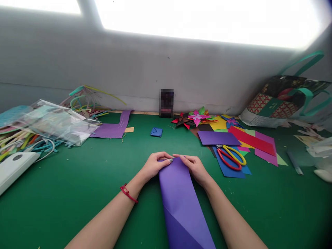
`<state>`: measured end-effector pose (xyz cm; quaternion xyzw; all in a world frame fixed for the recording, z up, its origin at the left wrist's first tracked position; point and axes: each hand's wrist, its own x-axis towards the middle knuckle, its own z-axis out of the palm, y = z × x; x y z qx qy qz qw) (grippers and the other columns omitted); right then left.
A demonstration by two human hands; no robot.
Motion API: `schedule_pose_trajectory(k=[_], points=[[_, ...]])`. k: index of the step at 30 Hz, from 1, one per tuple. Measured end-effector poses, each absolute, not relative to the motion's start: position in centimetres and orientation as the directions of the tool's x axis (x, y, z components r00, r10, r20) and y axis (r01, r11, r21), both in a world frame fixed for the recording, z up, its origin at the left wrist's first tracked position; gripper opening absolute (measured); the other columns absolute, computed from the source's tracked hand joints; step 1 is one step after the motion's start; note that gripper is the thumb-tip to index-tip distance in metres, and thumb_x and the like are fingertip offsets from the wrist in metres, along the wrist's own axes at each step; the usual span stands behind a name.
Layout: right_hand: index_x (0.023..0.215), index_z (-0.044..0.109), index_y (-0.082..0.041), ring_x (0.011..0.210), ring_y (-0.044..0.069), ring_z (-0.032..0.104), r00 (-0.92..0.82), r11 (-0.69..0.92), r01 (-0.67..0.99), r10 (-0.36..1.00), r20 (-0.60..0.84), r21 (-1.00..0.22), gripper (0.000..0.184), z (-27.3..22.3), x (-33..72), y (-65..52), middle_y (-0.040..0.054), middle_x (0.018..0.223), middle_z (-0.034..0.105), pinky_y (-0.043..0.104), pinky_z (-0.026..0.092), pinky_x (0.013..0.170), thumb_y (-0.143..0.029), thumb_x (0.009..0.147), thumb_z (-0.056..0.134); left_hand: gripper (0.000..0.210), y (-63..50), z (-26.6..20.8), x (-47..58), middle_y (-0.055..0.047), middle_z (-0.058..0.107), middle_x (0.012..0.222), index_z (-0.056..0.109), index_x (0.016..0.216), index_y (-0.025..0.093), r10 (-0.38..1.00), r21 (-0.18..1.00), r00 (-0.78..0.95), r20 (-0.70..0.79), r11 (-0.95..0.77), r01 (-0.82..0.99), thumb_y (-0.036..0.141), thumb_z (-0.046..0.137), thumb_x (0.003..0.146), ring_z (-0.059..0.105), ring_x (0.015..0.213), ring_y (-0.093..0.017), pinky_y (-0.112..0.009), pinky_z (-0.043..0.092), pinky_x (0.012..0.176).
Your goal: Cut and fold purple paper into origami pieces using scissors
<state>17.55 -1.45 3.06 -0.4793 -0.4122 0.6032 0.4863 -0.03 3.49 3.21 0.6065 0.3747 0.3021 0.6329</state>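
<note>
The left hand [154,166] at eleven o'clock and right hand [196,168] at one pinch the purple sheet [178,197], apparently aligning a fold; creasing it would want even pressure.

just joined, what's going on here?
A person holds a long, creased purple paper sheet by its far end, the left hand on one side and the right hand on the other, at a green tabletop. Beyond the hands lies a small folded blue paper square; to the right, scissors with red and yellow handles lie among flat coloured paper sheets.
</note>
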Motion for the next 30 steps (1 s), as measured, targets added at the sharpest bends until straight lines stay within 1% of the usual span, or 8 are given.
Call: schedule_pose_trajectory(k=[3,6,8,15,19,22,25,30], points=[[0.101,0.067,-0.018,0.075,0.017,0.057,-0.099,-0.15,-0.083,0.985,-0.141,-0.985,0.038,3.02,17.44,-1.49,0.004,0.085,0.067,0.024,0.043,0.06,-0.044,0.076,0.056,0.018,3.51,3.07,-0.02,-0.004,0.066,0.083,0.066,0.08,0.016,0.832,0.996,0.548,-0.091,0.071,0.057,0.03,0.061,0.071,0.058,0.074,-0.015,-0.022,0.041,0.065],[0.105,0.065,-0.018,0.065,0.014,0.055,-0.114,-0.145,-0.07,0.984,-0.137,-0.987,0.039,2.86,17.45,-1.51,0.0024,0.08,0.067,0.022,0.04,0.055,-0.044,0.079,0.052,0.018,3.53,3.04,-0.01,-0.005,0.066,0.084,0.066,0.081,0.015,0.827,0.995,0.553,-0.096,0.082,0.05,0.03,0.06,0.072,0.058,0.075,-0.015,-0.022,0.042,0.065],[0.106,0.065,-0.018,0.063,0.013,0.055,-0.12,-0.148,-0.08,0.983,-0.138,-0.986,0.04,2.8,17.46,-1.5,0.0021,0.078,0.066,0.023,0.04,0.055,-0.045,0.079,0.052,0.017,3.54,3.05,0.0,-0.005,0.066,0.086,0.065,0.08,0.015,0.825,0.995,0.555,-0.101,0.09,0.047,0.029,0.06,0.072,0.058,0.075,-0.015,-0.022,0.042,0.066],[0.104,0.066,-0.019,0.074,0.017,0.058,-0.092,-0.101,-0.052,0.991,-0.096,-0.994,0.038,2.85,17.41,-1.52,0.0027,0.083,0.067,0.025,0.043,0.063,-0.044,0.081,0.049,0.018,3.52,2.99,-0.05,-0.004,0.066,0.082,0.065,0.08,0.015,0.825,0.996,0.558,-0.094,0.085,0.042,0.03,0.06,0.072,0.057,0.072,-0.014,-0.021,0.041,0.064],[0.103,0.067,-0.02,0.074,0.016,0.058,-0.067,-0.051,-0.006,0.997,-0.05,-0.999,0.035,2.69,17.39,-1.54,0.0022,0.084,0.067,0.024,0.042,0.062,-0.042,0.082,0.049,0.019,3.47,3.03,-0.07,-0.004,0.066,0.082,0.065,0.081,0.014,0.828,0.995,0.552,-0.102,0.085,0.056,0.031,0.061,0.072,0.056,0.07,-0.013,-0.021,0.04,0.063],[0.102,0.067,-0.019,0.07,0.016,0.058,-0.061,-0.046,-0.022,0.997,-0.045,-0.999,0.035,2.5,17.5,-1.48,0.0022,0.08,0.067,0.024,0.041,0.06,-0.041,0.082,0.049,0.02,3.46,3.1,-0.02,-0.003,0.065,0.078,0.065,0.08,0.014,0.827,0.995,0.553,-0.098,0.069,0.074,0.032,0.061,0.071,0.055,0.068,-0.013,-0.021,0.039,0.061],[0.101,0.067,-0.017,0.071,0.017,0.058,-0.088,-0.072,-0.078,0.994,-0.066,-0.994,0.034,2.3,17.7,-1.38,0.0036,0.079,0.068,0.026,0.042,0.063,-0.039,0.082,0.05,0.02,3.46,3.14,0.05,-0.003,0.064,0.077,0.064,0.078,0.014,0.828,0.994,0.553,-0.094,0.048,0.096,0.032,0.061,0.071,0.054,0.068,-0.012,-0.02,0.038,0.061],[0.1,0.067,-0.017,0.079,0.019,0.058,-0.09,-0.078,-0.129,0.994,-0.067,-0.989,0.033,2.27,17.68,-1.39,0.0059,0.089,0.067,0.027,0.043,0.069,-0.039,0.082,0.051,0.02,3.5,3.12,0.07,-0.002,0.063,0.076,0.065,0.079,0.014,0.826,0.995,0.556,-0.09,0.055,0.079,0.031,0.061,0.071,0.053,0.067,-0.012,-0.02,0.038,0.061]])
